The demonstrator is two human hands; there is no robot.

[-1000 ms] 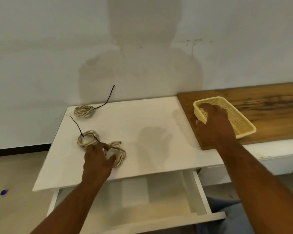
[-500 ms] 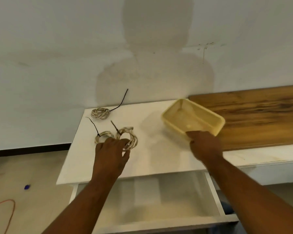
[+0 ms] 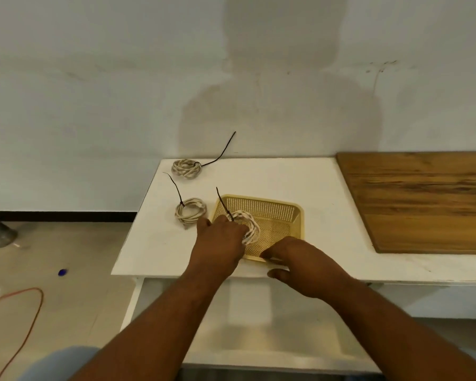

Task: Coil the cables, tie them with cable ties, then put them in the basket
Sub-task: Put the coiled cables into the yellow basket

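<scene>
Putting away is the step in hand. The left hand [image 3: 220, 239], fingers curled, grips a tied coil of cream twisted cable [image 3: 250, 228] over the yellow perforated plastic basket [image 3: 261, 207]. The right hand [image 3: 300, 261] pinches the basket's near rim. The next move is probably to lower and let go. A second tied coil [image 3: 189, 213] and a third tied coil [image 3: 186, 169] lie beyond the left hand on the smooth white worktop [image 3: 272, 174].

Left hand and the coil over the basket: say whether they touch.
Touching: head view shows the left hand gripping the coil above the basket.
</scene>
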